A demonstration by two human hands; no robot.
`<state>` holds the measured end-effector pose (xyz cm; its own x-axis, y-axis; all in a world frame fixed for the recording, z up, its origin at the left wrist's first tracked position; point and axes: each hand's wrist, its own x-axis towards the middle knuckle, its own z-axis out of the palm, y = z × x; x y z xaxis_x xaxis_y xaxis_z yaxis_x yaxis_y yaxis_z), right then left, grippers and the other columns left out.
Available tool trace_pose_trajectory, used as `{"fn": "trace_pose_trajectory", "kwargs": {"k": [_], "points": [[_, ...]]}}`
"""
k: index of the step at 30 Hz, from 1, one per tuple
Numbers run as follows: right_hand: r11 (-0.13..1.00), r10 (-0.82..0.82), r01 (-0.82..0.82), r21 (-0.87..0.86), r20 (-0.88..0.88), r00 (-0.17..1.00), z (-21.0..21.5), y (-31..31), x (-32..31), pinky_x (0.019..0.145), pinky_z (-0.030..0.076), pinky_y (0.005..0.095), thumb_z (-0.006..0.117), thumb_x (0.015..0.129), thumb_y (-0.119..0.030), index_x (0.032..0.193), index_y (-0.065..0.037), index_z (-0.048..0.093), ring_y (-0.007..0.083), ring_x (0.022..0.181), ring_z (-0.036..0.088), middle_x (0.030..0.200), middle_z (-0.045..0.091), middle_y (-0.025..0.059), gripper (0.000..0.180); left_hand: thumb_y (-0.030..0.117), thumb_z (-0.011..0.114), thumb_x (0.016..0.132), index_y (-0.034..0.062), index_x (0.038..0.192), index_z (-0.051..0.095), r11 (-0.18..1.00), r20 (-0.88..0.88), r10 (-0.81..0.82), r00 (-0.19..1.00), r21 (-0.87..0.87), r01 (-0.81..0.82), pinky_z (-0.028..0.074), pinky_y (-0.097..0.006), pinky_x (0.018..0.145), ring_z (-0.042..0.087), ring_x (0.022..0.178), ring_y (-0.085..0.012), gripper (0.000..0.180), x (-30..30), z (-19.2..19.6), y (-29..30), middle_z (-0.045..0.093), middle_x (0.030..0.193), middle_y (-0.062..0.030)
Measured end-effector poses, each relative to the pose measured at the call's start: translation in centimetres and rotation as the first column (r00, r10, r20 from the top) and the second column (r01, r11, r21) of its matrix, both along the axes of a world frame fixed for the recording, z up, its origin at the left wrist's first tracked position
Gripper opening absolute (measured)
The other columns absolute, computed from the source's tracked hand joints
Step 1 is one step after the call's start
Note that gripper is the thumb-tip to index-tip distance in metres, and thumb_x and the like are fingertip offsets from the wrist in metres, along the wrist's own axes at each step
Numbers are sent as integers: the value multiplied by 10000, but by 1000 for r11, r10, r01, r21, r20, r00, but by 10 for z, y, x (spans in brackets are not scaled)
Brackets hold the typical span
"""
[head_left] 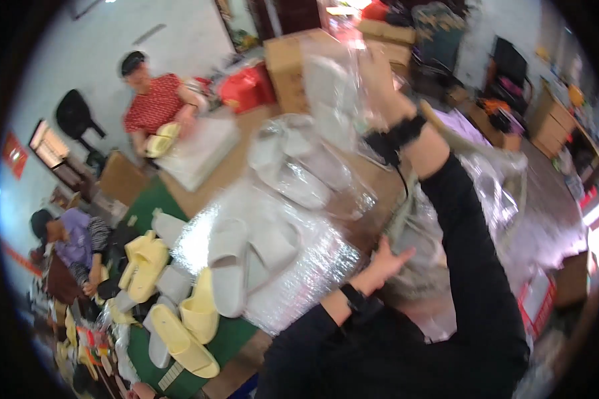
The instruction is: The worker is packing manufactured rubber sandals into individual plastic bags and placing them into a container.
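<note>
My right hand (377, 83), blurred by motion, is raised at the upper middle and closed on a clear plastic bag of grey slippers (331, 93), which hangs over the table. Below and to its left lie more grey slippers in clear bags (303, 183). My left hand (385, 265) is held low by the near table edge, its fingers spread and nothing in them. To its left, a pair of loose grey slippers (227, 269) rests on a shiny pile of clear plastic bags (313, 282).
Yellow slippers (183, 339) and more grey ones cover the green tabletop (236, 342) at the left. A person in red (156, 103) handles a yellow slipper across the table. Another person in purple (76, 243) sits farther left. Cardboard boxes (287, 70) stand behind. Crumpled clear plastic (486, 193) lies at the right.
</note>
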<state>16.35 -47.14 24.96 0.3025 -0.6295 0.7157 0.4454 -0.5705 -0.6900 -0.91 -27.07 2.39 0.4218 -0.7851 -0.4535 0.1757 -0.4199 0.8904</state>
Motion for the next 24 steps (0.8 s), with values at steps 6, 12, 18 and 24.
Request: {"fn": "trace_pose_trajectory", "kwargs": {"k": [6, 12, 18, 24], "points": [[899, 422, -424, -112, -40, 906, 60, -29, -154, 727, 489, 291, 481, 907, -161, 964, -29, 635, 139, 787, 589, 885, 627, 49, 211, 292, 720, 785, -59, 1306, 362, 992, -85, 22, 996, -124, -33, 402, -338, 945, 501, 1133, -240, 724, -19, -26, -10, 514, 1255, -167], [850, 222, -239, 470, 92, 971, 67, -53, -280, 914, 471, 305, 402, 979, -222, 1241, 16, 492, 164, 1033, 568, 1193, 575, 88, 365, 259, 587, 885, -24, 1093, 575, 996, 43, -92, 995, 8, 92, 442, -322, 786, 569, 900, -184, 351, -54, -48, -2, 637, 979, -108], [869, 41, -94, 485, 120, 992, 33, -103, -372, 905, 483, 311, 454, 966, -195, 1199, 7, 515, 182, 1028, 579, 1160, 597, 109, 315, 223, 561, 917, 18, 1174, 546, 852, 164, -433, 886, -247, 462, 475, -251, 708, 591, 826, -124, 329, -70, 34, 34, 649, 954, -75], [875, -125, 66, 480, 92, 988, 41, -92, -441, 877, 486, 297, 457, 955, -149, 1109, 1, 577, 178, 964, 599, 1058, 627, 108, 246, 358, 711, 796, -3, 1380, 244, 995, 19, -87, 996, -50, 88, 463, -288, 823, 548, 1029, -204, 830, -14, 27, 9, 498, 1248, -170]]}}
